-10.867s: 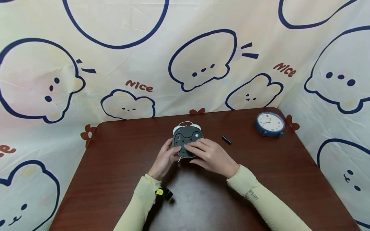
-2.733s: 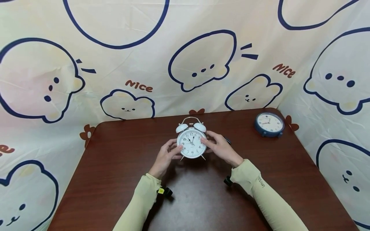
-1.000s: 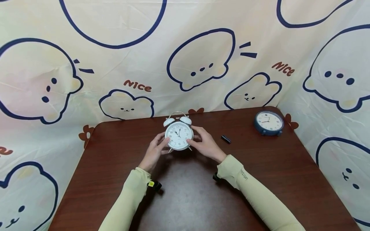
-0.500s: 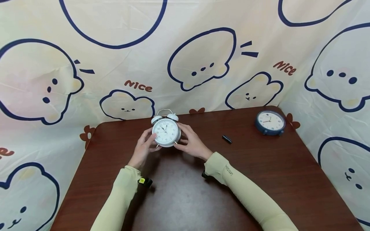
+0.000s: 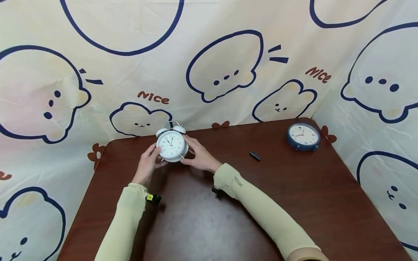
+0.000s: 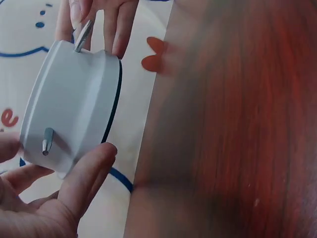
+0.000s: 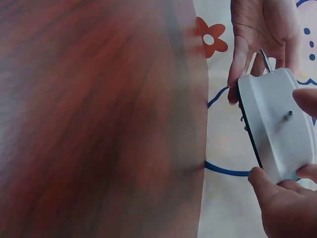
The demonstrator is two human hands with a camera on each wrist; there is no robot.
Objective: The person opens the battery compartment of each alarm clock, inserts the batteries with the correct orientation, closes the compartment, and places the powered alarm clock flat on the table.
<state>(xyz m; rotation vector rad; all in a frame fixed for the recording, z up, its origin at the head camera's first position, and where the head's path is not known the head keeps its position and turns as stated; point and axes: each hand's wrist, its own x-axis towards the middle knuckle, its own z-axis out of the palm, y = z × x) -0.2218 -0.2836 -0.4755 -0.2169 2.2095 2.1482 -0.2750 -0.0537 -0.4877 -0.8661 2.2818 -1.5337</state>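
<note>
Presently: one white alarm clock, just left of centre frame, was gripped at its sides by left hand and right hand, clear of the counter. Step, seemingly: two-handed handling aloft. Next move probably called for level legs.

A person's left hand and right hand flanked a round white twin-bell alarm clock, blocking passage toward the far-left corner of a brown wooden table. Bare wood ran between the pale-green sleeves; a small black cylinder and a round blue clock obstructed the far-right corner's approach. Cream printed fabric walled the far edge.
</note>
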